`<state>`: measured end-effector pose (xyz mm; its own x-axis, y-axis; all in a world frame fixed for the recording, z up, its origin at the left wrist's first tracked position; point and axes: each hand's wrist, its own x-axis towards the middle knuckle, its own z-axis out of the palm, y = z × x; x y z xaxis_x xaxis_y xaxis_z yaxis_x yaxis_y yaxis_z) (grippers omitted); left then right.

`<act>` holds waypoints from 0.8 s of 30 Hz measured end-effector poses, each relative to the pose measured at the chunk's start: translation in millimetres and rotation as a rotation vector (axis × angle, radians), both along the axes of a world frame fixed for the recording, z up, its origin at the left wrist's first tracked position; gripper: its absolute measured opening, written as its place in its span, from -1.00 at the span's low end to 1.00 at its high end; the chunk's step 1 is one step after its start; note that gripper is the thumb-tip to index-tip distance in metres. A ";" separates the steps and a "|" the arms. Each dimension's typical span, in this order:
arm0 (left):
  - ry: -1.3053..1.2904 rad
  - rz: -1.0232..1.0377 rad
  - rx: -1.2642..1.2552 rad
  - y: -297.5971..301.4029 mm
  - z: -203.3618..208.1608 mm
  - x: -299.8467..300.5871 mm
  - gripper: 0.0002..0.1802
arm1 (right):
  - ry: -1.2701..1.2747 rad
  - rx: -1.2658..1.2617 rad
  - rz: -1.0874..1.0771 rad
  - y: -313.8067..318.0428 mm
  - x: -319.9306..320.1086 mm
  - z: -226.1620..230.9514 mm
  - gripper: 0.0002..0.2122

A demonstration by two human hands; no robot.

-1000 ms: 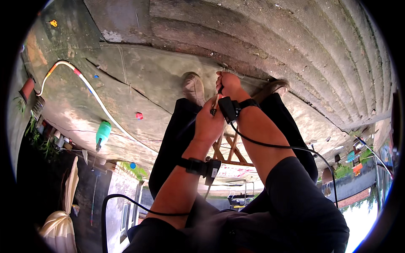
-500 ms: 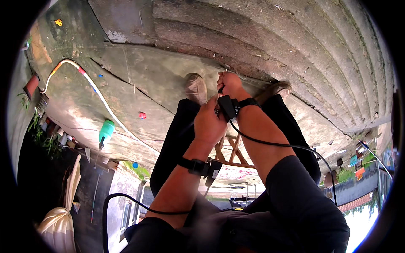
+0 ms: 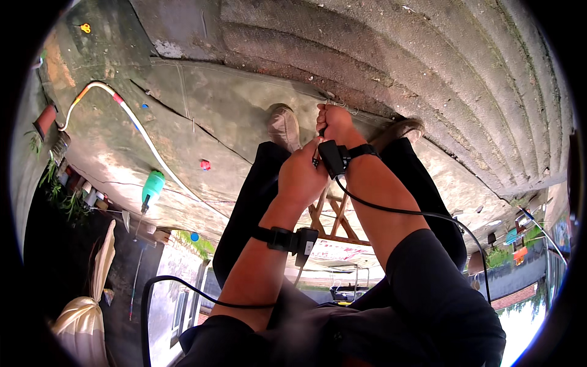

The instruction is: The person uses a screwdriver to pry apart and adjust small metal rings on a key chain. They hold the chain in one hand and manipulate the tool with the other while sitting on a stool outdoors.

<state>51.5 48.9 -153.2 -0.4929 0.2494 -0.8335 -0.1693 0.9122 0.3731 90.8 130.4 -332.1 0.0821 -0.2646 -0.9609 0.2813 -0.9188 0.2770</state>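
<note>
My right hand (image 3: pixel 337 125) is closed in a fist above the ground between my shoes. A short dark end (image 3: pixel 322 131) sticks out of it on the side toward my left hand; the rest is hidden in the fingers. Just beyond the fist show thin pale strands (image 3: pixel 342 106), like wire or string. My left hand (image 3: pixel 302 176) is nearer to me and a little left, its fingers bent together at the tips. What they pinch is hidden, partly by the black device (image 3: pixel 333 159) strapped to my right wrist. Another black device (image 3: pixel 304 243) sits on my left wrist.
Concrete ground with a dark crack lies around my shoes (image 3: pixel 283 127). Stepped, ridged concrete (image 3: pixel 391 55) rises ahead. To the left are a white hose (image 3: pixel 147 137), a green bottle (image 3: pixel 154 186), a small red object (image 3: pixel 205 165) and a yellow object (image 3: pixel 85 28). Black cables (image 3: pixel 403 211) trail from both wrists.
My left hand has shifted slightly left and its wrist has turned a little. My right hand stays closed in nearly the same place.
</note>
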 end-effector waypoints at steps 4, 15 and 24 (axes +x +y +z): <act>0.024 -0.238 -0.118 1.8 4.3 -1.3 -0.51 | -0.018 0.012 -0.006 -3.2 0.8 6.9 -0.84; -0.707 1.336 0.100 -20.1 -4.8 1.6 -0.69 | 0.007 -0.027 -0.079 -3.6 -0.7 -1.5 -0.85; 0.080 -0.263 -0.066 -7.9 -2.2 -9.7 -0.48 | 0.009 -0.137 -0.183 -5.3 -1.6 -12.0 -0.78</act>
<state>41.8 40.9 -155.3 -0.4836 0.3241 -0.8131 0.1046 0.9437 0.3139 89.2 125.1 -344.1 0.0120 -0.4019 -0.9156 0.1164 -0.9089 0.4005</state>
